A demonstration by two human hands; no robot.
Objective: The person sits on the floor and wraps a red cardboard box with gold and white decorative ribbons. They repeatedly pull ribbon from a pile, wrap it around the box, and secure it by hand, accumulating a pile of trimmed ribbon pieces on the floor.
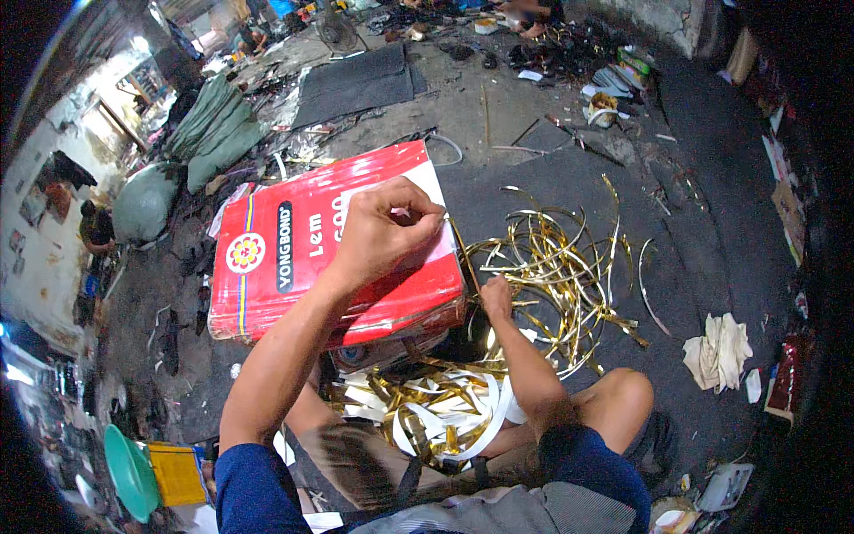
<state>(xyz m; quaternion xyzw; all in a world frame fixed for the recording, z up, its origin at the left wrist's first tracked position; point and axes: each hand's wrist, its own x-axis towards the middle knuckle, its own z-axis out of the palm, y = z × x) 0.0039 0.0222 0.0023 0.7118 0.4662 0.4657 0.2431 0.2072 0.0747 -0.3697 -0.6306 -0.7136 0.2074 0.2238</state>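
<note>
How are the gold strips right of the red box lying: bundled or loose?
Loose: the gold strips curl over one another and splay outward; no tie shows.

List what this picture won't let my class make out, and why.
All in the head view:
Left hand: anything it pinches is too small to tell.
Right hand: its palm is hidden by the hand itself.
Red box: any contents are hidden by its walls.
Co-worker at the top: body partly cut off by the edge.
</note>
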